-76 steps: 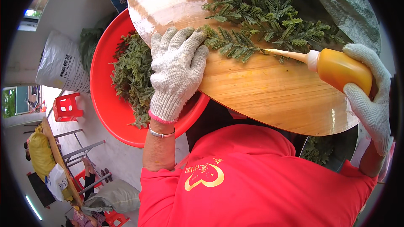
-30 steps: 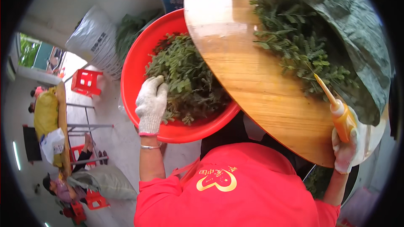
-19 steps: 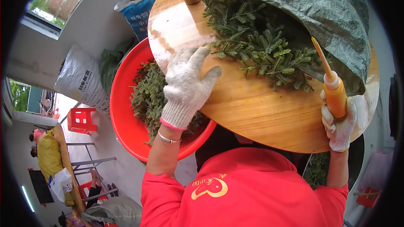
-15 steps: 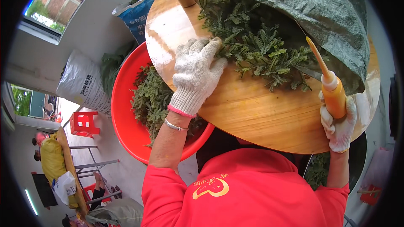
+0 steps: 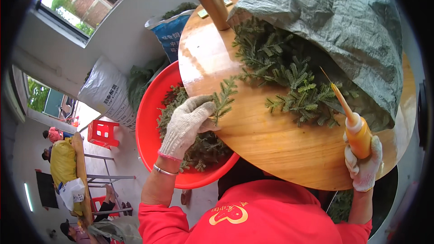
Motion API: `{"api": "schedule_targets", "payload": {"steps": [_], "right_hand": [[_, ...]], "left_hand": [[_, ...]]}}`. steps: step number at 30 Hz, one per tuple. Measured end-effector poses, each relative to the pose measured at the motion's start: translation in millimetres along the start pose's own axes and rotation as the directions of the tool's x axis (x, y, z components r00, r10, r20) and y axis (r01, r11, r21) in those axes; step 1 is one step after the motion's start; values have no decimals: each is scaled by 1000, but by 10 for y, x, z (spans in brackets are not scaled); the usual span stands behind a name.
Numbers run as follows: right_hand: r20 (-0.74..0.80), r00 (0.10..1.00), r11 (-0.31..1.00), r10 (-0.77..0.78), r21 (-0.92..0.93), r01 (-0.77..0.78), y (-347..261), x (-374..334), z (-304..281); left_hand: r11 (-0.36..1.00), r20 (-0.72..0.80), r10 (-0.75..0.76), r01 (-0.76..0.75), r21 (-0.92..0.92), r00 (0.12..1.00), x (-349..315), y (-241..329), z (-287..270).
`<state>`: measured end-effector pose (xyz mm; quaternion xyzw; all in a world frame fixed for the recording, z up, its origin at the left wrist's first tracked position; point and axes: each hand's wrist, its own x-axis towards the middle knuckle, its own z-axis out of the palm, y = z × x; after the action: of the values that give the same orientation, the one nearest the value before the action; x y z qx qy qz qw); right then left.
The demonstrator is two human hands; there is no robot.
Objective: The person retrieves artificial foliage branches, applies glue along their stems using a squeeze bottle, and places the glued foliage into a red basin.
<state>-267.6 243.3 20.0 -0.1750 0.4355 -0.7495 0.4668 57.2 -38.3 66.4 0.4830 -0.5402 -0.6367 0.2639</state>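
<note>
My left hand (image 5: 187, 124), in a white knit glove, pinches a small green needle-leaf sprig (image 5: 224, 100) between thumb and fingers. It is at the left edge of the round wooden table (image 5: 271, 142), beside the red basin. My right hand (image 5: 364, 162), also gloved, is wrapped round an orange squeeze bottle (image 5: 359, 138) at the table's right side. The bottle's long nozzle points up and away, a thin strand at its tip. Ahead of both hands, a pile of green sprigs (image 5: 294, 81) spills from a grey-green woven sack (image 5: 325, 22).
Below the table's left edge stands a red basin (image 5: 147, 122) holding more sprigs. A tumbler (image 5: 212, 7) with a black lid stands at the far left of the table. White sack (image 5: 108, 92), blue sack (image 5: 169, 34) and red stool (image 5: 103, 133) are on the left; other people sit farther off.
My left hand has come away from the pile toward me and to the left, now with a sprig in it. My right hand keeps the bottle; the whole view has shifted.
</note>
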Motion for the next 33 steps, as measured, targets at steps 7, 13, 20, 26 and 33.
{"api": "schedule_targets", "payload": {"steps": [7, 13, 20, 26, 33], "right_hand": [[-68, 997, 987, -47, -155, 36, 152, 26, -72], [-6, 998, 986, -63, -156, 62, 204, 55, -239], [-100, 989, 986, -107, -135, 93, 151, 54, 87], [-8, 999, 993, -36, -117, 35, 52, 58, 2], [-34, 997, 954, -64, -294, 51, 84, -35, 172]], "left_hand": [[795, 191, -87, 184, -579, 978, -174, -396, 143], [636, 261, -73, 247, -732, 963, -427, -403, 689], [792, 513, -112, 388, -472, 851, -634, -396, 673], [978, 350, -138, 72, 195, 926, -847, -38, 588], [642, 13, 614, -509, 573, 789, -381, -410, 275]]}}
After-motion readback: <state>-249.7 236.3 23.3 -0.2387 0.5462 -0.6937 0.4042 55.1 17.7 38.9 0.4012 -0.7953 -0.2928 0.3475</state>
